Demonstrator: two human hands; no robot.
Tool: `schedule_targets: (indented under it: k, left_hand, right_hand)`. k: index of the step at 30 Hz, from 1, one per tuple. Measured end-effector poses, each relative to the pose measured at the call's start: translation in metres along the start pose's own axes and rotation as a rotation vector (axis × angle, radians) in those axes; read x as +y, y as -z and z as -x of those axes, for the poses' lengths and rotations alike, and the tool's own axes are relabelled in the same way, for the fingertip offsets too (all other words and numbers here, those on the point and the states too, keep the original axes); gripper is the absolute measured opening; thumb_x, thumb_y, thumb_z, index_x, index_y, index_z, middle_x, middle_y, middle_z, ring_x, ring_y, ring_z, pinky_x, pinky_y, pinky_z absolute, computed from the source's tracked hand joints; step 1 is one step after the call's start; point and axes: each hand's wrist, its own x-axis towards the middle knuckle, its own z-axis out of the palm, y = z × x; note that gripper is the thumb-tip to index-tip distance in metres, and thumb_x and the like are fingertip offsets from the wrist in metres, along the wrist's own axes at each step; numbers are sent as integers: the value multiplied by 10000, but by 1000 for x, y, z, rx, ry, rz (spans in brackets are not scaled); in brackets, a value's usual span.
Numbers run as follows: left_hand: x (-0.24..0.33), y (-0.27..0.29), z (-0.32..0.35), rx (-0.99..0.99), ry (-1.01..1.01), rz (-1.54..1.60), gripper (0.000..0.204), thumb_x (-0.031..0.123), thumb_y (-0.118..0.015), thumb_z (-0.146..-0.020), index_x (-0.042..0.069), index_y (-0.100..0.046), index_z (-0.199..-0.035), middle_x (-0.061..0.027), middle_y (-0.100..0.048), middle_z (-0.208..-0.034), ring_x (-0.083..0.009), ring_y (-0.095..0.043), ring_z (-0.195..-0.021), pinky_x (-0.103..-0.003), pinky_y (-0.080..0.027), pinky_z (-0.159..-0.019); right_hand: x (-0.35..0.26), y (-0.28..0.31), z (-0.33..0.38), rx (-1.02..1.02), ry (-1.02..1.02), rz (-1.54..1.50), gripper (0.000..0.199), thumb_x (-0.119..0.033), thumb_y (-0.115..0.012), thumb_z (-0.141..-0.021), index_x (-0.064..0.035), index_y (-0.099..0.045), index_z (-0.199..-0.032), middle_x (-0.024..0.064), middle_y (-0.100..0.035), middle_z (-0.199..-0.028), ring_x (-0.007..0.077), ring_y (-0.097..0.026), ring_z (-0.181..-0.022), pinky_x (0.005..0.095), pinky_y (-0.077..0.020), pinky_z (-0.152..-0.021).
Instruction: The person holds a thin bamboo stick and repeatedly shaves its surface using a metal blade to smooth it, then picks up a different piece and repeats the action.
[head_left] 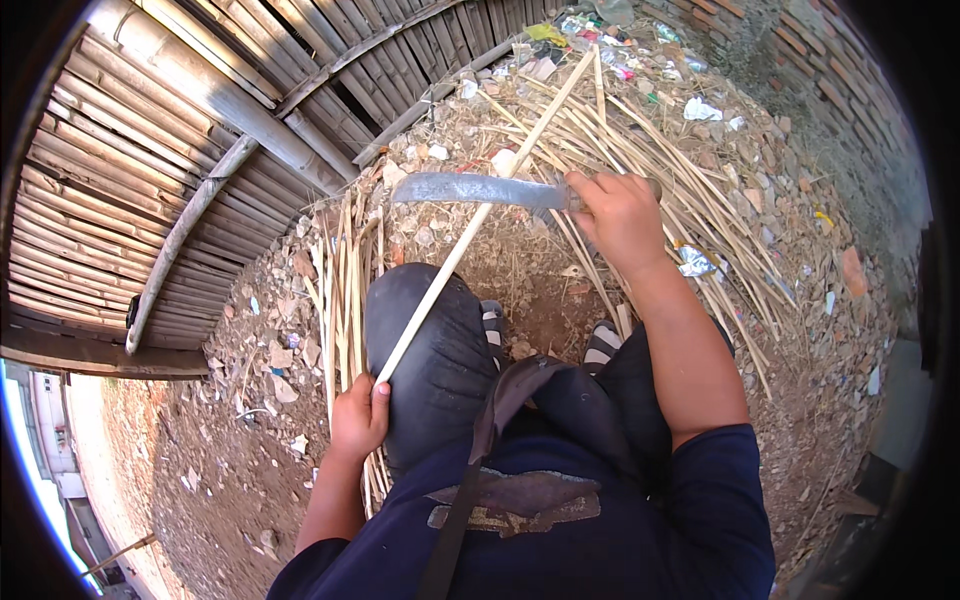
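Note:
My left hand [360, 418] is closed round the near end of a long pale bamboo strip [435, 290], beside my left knee. The strip slants up and to the right, away from me. In my right hand [622, 222] is the handle of a machete [480, 190] with a broad, slightly curved grey blade. The blade points left and lies across the strip, over it in this view; whether it bites into the strip I cannot tell. Most of the handle is hidden by my fingers.
Many loose bamboo strips [680, 180] lie ahead and to the right. Another bundle [345, 270] lies by my left leg. A bamboo wall [130, 180] rises at the left, a brick wall [830, 80] at the far right. Stones and litter cover the ground.

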Motion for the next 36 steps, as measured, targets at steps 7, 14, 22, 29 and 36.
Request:
schedule_targets:
  k: [7,14,22,29,36]
  left_hand:
    - [20,28,0,-219,53,49,462,408,-573,-1051,13,-526,-817,-151,-543,-602,-288,-544,-550,-420,-440,-561]
    - [6,24,6,-335,96,168,464,400,-531,-1074,11,-521,-820,-174,-537,-637,-321,-534,-584,-422,-455,-592]
    - [14,26,5,-343,104,66,487,429,-482,-1081,8,-528,-842,-233,-574,-695,-445,-575,-661,-482,-465,-633]
    - [13,26,0,-362,100,110,485,423,-468,-1084,7,-531,-844,-236,-568,-680,-443,-571,-656,-485,-459,-632]
    - [7,24,1,-363,103,125,467,401,-473,-1084,10,-531,-836,-236,-561,-676,-442,-571,-656,-484,-455,-629]
  right_hand:
    - [-21,-5,8,-468,-99,-118,314,-327,-757,-872,-97,-605,-1023,106,-696,-907,317,-715,-830,474,-557,-685]
    - [-25,-14,7,-579,-40,-157,334,-350,-764,-857,-78,-626,-995,126,-704,-878,351,-708,-830,486,-553,-720]
    - [-31,-9,1,-594,-62,-55,332,-331,-764,-849,-58,-616,-968,170,-694,-831,403,-690,-817,509,-544,-717]
    - [15,-45,13,-765,-530,-683,592,-342,-796,-852,37,-615,-1269,114,-715,-852,219,-677,-749,401,-529,-700]
    - [9,-32,2,-865,-603,-703,736,-359,-809,-821,57,-573,-1379,240,-711,-1136,316,-682,-1040,396,-508,-928]
